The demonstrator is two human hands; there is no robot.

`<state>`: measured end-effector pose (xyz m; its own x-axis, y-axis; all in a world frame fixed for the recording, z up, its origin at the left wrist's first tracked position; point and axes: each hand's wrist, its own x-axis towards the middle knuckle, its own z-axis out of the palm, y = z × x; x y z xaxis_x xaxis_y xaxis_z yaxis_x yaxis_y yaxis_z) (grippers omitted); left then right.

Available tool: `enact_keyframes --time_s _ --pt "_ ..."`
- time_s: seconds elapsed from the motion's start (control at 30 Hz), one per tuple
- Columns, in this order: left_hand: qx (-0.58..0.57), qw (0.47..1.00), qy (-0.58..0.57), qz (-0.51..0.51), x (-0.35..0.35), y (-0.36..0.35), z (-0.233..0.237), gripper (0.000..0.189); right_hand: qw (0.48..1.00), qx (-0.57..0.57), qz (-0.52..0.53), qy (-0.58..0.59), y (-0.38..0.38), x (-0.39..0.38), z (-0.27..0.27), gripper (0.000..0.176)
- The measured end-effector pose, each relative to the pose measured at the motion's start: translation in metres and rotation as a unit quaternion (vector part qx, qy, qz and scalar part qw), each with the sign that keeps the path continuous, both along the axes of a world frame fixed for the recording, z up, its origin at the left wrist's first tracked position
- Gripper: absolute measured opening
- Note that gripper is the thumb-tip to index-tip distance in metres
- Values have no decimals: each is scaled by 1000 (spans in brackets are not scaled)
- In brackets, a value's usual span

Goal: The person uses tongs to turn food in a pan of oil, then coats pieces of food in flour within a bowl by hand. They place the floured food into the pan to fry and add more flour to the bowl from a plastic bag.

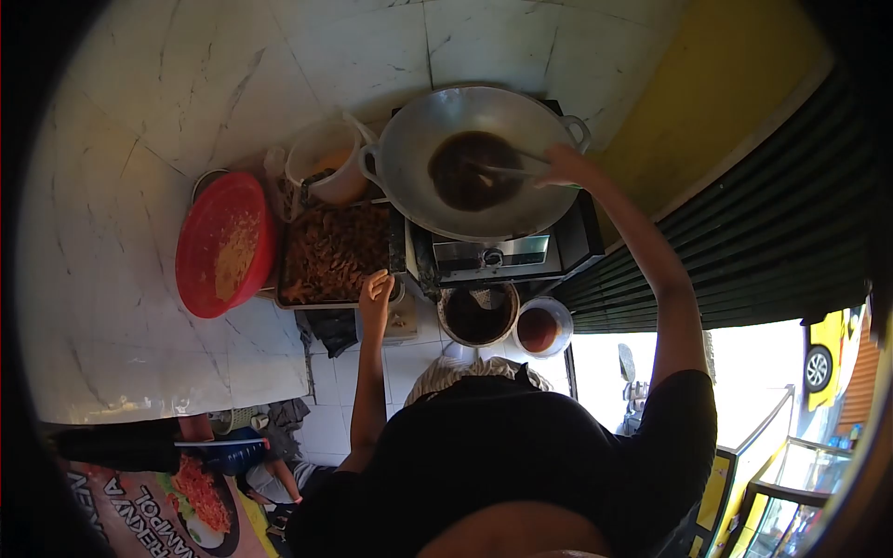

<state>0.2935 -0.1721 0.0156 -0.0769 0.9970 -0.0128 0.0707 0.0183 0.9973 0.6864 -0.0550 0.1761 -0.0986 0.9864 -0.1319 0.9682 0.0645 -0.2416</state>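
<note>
A wide metal wok [409, 177] with two loop handles sits on the stove [493, 253], dark liquid [465, 191] pooled at its bottom. Over the wok's right side, my right hand [567, 167] grips a long metal utensil [512, 170] whose far end dips into the liquid. A small pale piece shows near that end. My left hand [376, 286] is at the front right corner of a tray of browned fried pieces [330, 246], its fingers curled in with nothing visible in them.
Left of the tray stands a red basin [197, 251] with crumbly tan stuff, beside a white bucket [307, 158]. Below the stove are a dark-filled pot [453, 316] and a white pail [561, 325] of reddish-brown liquid. A person's arm [284, 479] shows lower left. A ribbed shutter [744, 214] lies right.
</note>
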Motion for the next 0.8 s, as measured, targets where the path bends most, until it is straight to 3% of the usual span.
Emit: enact_keyframes --time_s 0.17,0.37,0.47,0.67,0.8 --pt "29 999 15 0 2 6 -7 35 999 35 14 -8 -13 -1 5 44" --pt "-9 999 37 11 7 7 2 39 999 -42 20 -15 -21 -15 8 48" --pt "-4 999 20 25 11 10 0 42 999 2 13 -30 -19 -21 1 47" --pt "1 998 50 45 12 19 -20 47 998 -56 -8 14 -12 -32 -10 43" --pt "-11 997 46 58 16 15 -6 46 1000 -15 21 4 -6 -41 -34 40"
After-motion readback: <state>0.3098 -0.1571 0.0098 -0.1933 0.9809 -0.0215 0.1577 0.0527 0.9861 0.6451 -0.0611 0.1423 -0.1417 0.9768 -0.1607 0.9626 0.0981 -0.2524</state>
